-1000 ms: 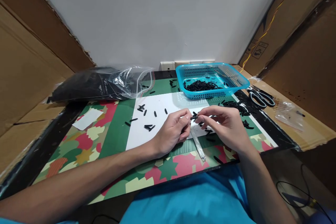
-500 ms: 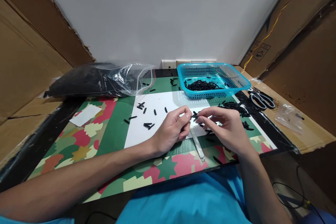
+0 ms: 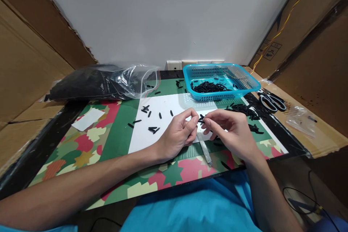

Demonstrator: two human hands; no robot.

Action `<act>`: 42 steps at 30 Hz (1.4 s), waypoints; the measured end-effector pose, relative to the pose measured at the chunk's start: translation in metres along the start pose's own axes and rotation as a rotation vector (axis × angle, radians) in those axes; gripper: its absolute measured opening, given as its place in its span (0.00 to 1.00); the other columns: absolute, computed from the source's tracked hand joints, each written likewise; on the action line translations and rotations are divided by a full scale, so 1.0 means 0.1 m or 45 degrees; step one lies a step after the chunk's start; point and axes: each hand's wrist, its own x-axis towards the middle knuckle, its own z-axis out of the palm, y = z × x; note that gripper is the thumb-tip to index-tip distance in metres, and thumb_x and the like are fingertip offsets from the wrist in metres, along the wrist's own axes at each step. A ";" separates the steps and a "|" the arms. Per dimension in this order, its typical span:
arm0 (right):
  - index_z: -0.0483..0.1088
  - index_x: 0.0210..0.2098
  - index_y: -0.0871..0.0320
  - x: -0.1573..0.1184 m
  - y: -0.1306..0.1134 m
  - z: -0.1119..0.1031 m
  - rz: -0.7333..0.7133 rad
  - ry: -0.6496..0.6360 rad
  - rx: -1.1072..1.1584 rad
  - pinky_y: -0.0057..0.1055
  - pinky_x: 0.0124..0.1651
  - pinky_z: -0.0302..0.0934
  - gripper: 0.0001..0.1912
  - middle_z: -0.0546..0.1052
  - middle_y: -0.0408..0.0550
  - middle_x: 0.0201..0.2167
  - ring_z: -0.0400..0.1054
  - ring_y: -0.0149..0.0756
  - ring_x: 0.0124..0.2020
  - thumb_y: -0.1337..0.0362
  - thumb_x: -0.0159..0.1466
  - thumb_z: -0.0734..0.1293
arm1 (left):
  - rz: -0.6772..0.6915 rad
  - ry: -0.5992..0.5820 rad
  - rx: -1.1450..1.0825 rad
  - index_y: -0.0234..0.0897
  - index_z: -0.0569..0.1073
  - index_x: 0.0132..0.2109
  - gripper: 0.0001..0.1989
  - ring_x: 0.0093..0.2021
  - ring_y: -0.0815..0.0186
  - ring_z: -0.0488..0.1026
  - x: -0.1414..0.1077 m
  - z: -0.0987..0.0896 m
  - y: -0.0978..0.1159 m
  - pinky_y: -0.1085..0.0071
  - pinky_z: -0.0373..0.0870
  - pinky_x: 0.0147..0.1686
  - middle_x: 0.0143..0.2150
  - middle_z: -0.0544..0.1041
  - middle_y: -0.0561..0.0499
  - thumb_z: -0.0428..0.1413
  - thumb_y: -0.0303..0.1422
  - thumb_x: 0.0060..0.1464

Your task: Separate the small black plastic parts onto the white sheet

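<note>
My left hand (image 3: 181, 128) is closed, thumb pressed on the curled index finger; what it grips is hidden. Just beside it, my right hand (image 3: 231, 127) pinches a small black piece (image 3: 201, 120) between thumb and index finger, its tip pointing at my left fingertips. A narrow silvery strip (image 3: 205, 150) runs down from beneath my left fingers toward the table's front edge; whether that hand holds it I cannot tell. Loose black pieces (image 3: 153, 129) lie on the white sheet (image 3: 144, 139) to the left, and a heap of them (image 3: 241, 110) lies beyond my right hand.
Behind my hands stands a blue perforated basket (image 3: 225, 96) with many black pieces inside. A clear zip bag (image 3: 108, 83) full of dark material lies at the back left. Scissors (image 3: 269, 102) and a small plastic bag (image 3: 300, 121) rest at the right. Cardboard walls (image 3: 312, 43) flank the table.
My right fingers have curled in and closed more around the small black piece, near my left fingertips. My left hand has stayed almost still.
</note>
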 end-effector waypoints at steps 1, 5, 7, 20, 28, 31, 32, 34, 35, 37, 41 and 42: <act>0.81 0.38 0.57 0.00 0.00 0.02 0.009 0.021 0.016 0.30 0.29 0.76 0.11 0.85 0.48 0.30 0.83 0.40 0.29 0.55 0.71 0.75 | 0.001 0.000 0.008 0.41 0.65 0.43 0.17 0.18 0.76 0.49 0.00 0.00 0.00 0.80 0.51 0.20 0.19 0.61 0.65 0.54 0.49 0.73; 0.81 0.35 0.57 0.02 -0.04 0.08 0.023 0.054 0.101 0.31 0.34 0.79 0.13 0.85 0.47 0.28 0.83 0.40 0.28 0.55 0.63 0.82 | -0.004 0.008 0.051 0.42 0.65 0.44 0.17 0.18 0.76 0.50 -0.01 0.01 0.01 0.80 0.49 0.20 0.19 0.60 0.65 0.55 0.50 0.72; 0.81 0.35 0.57 0.02 -0.05 0.09 0.025 0.059 0.133 0.32 0.36 0.80 0.13 0.86 0.48 0.28 0.83 0.40 0.28 0.56 0.62 0.83 | -0.002 0.013 0.058 0.42 0.64 0.43 0.18 0.17 0.76 0.49 -0.01 0.02 0.01 0.80 0.48 0.20 0.18 0.60 0.65 0.55 0.50 0.72; 0.84 0.34 0.57 0.03 -0.05 0.06 0.130 0.000 0.365 0.33 0.33 0.80 0.16 0.84 0.47 0.26 0.81 0.39 0.26 0.52 0.57 0.85 | 0.025 0.035 0.078 0.40 0.66 0.40 0.19 0.18 0.76 0.51 -0.02 0.03 0.04 0.78 0.52 0.21 0.20 0.61 0.64 0.56 0.50 0.72; 0.84 0.34 0.57 0.04 -0.04 0.07 0.178 0.021 0.404 0.34 0.32 0.81 0.18 0.84 0.47 0.26 0.80 0.39 0.25 0.50 0.56 0.85 | 0.024 0.055 0.083 0.41 0.65 0.40 0.20 0.18 0.76 0.50 -0.02 0.04 0.05 0.78 0.50 0.21 0.19 0.60 0.64 0.56 0.51 0.71; 0.84 0.33 0.57 0.04 -0.02 0.08 0.191 0.019 0.409 0.33 0.32 0.81 0.18 0.85 0.47 0.26 0.81 0.38 0.26 0.51 0.56 0.86 | 0.027 0.056 0.087 0.41 0.66 0.40 0.20 0.18 0.76 0.50 -0.02 0.04 0.04 0.78 0.51 0.21 0.19 0.61 0.64 0.56 0.52 0.71; 0.84 0.33 0.57 0.04 -0.02 0.08 0.196 0.016 0.410 0.32 0.32 0.81 0.18 0.85 0.47 0.26 0.81 0.38 0.26 0.51 0.55 0.86 | 0.027 0.053 0.092 0.41 0.66 0.40 0.19 0.18 0.76 0.51 -0.02 0.04 0.04 0.77 0.50 0.21 0.19 0.61 0.64 0.56 0.51 0.71; 0.84 0.33 0.57 0.04 -0.02 0.08 0.203 0.011 0.410 0.31 0.32 0.80 0.17 0.85 0.47 0.26 0.81 0.37 0.26 0.52 0.55 0.86 | 0.025 0.046 0.105 0.41 0.66 0.41 0.19 0.18 0.75 0.51 -0.02 0.03 0.03 0.77 0.50 0.21 0.19 0.61 0.64 0.56 0.51 0.72; 0.84 0.32 0.57 0.04 -0.03 0.08 0.205 0.013 0.406 0.31 0.33 0.80 0.17 0.85 0.47 0.26 0.81 0.37 0.26 0.52 0.55 0.86 | 0.023 0.044 0.112 0.41 0.66 0.41 0.18 0.18 0.75 0.52 -0.02 0.03 0.03 0.77 0.49 0.21 0.19 0.60 0.64 0.55 0.50 0.72; 0.84 0.32 0.57 0.04 -0.04 0.08 0.209 0.020 0.389 0.32 0.33 0.80 0.18 0.85 0.47 0.26 0.81 0.38 0.26 0.51 0.54 0.86 | 0.018 0.042 0.125 0.41 0.66 0.41 0.18 0.18 0.75 0.52 -0.03 0.03 0.03 0.77 0.49 0.21 0.19 0.60 0.63 0.55 0.50 0.72; 0.84 0.32 0.57 0.04 -0.05 0.08 0.222 0.017 0.374 0.36 0.33 0.81 0.20 0.85 0.48 0.26 0.81 0.41 0.27 0.49 0.53 0.86 | 0.018 0.047 0.119 0.41 0.66 0.41 0.19 0.18 0.75 0.52 -0.03 0.03 0.03 0.77 0.49 0.21 0.19 0.60 0.63 0.56 0.51 0.71; 0.84 0.32 0.57 0.04 -0.05 0.08 0.221 0.014 0.379 0.36 0.33 0.81 0.20 0.85 0.48 0.26 0.81 0.41 0.27 0.48 0.53 0.86 | 0.018 0.050 0.116 0.41 0.66 0.41 0.19 0.18 0.75 0.52 -0.03 0.03 0.03 0.77 0.49 0.21 0.19 0.60 0.63 0.56 0.51 0.71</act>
